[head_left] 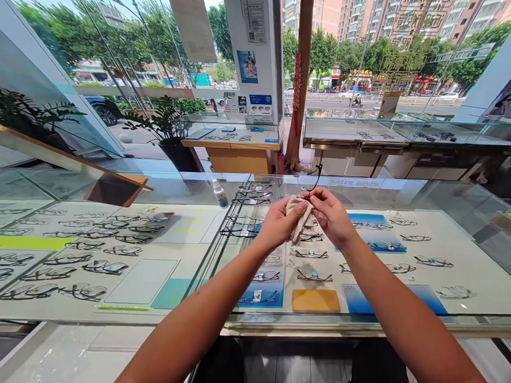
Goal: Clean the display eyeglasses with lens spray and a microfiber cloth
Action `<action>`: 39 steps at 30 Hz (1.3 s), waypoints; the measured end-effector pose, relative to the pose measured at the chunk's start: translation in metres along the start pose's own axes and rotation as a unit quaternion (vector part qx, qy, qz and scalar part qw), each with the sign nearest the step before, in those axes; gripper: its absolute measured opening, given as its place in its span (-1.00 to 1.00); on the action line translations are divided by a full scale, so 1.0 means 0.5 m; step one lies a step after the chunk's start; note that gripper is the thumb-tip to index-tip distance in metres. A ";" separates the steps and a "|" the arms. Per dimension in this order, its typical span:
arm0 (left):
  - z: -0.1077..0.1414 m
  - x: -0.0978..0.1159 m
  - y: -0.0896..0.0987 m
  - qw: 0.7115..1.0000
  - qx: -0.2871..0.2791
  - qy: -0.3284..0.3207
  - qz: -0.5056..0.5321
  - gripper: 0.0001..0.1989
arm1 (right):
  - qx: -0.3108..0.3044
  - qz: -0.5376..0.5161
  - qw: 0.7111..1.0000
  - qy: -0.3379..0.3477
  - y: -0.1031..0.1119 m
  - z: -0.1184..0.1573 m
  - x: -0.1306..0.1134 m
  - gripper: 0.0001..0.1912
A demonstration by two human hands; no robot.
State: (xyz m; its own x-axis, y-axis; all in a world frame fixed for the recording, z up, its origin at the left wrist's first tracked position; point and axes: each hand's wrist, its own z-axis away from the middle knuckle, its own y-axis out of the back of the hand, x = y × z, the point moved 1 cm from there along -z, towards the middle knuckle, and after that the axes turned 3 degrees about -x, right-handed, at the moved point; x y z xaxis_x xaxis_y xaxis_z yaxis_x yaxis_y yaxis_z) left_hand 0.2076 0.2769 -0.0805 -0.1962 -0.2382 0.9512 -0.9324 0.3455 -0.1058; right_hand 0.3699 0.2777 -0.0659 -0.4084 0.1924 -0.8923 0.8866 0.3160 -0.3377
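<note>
Above the glass counter, my left hand (278, 222) is closed on a beige cleaning cloth (297, 232), which hangs down below the fingers. Close beside it, the fingers of my right hand (334, 217) pinch a pair of dark-rimmed eyeglasses (318, 175). One lens rim stands up past my fingertips, while the rest of the frame is hidden by the fingers and cloth. Cloth and glasses meet between the two hands. A small white spray bottle (220, 194) stands upright on the counter to the left.
Under the glass top (461, 196) lie rows of eyeglasses (314, 276), blue display mats and a tan case (315, 301). Several folded frames stand in a row (248, 201) left of my hands. A wood-edged panel (111, 172) leans in from the left. Farther counters stand by the windows.
</note>
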 end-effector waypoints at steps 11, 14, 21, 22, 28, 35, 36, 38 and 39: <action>-0.002 0.012 0.012 0.992 -0.028 -0.055 -0.107 -0.51 | -0.014 0.203 0.978 0.046 0.031 -0.015 0.000 -0.41; 0.000 0.013 0.013 0.991 -0.033 -0.055 -0.115 -0.52 | -0.023 0.200 0.979 0.037 0.036 -0.017 0.003 -0.39; 0.000 0.021 0.014 0.992 -0.044 -0.057 -0.107 -0.52 | -0.042 0.173 0.984 0.027 0.040 -0.019 0.012 -0.41; 0.000 0.022 0.014 0.992 -0.044 -0.055 -0.105 -0.52 | -0.043 0.171 0.984 0.026 0.039 -0.018 0.013 -0.41; 0.000 0.024 0.014 0.992 -0.044 -0.049 -0.110 -0.53 | -0.036 0.181 0.982 0.030 0.040 -0.017 0.016 -0.43; -0.009 0.031 0.032 0.987 0.000 -0.070 -0.145 -0.52 | -0.011 0.268 0.960 0.079 0.029 -0.006 0.009 -0.44; -0.010 0.031 0.034 0.986 -0.002 -0.069 -0.149 -0.52 | -0.010 0.274 0.958 0.082 0.027 -0.005 0.009 -0.44; -0.010 0.032 0.035 0.985 -0.005 -0.070 -0.157 -0.52 | -0.004 0.282 0.955 0.086 0.026 -0.004 0.008 -0.45; -0.009 0.032 0.035 0.984 -0.005 -0.071 -0.163 -0.52 | -0.001 0.284 0.955 0.087 0.026 -0.003 0.007 -0.47</action>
State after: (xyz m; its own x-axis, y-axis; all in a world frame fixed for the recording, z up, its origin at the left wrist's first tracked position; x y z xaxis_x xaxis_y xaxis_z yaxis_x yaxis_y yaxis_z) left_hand 0.1897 0.2834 -0.0657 0.0716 -0.4626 0.8837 -0.9498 0.2389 0.2020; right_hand 0.3797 0.2841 -0.0729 0.1091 0.4848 -0.8678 0.9756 0.1152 0.1870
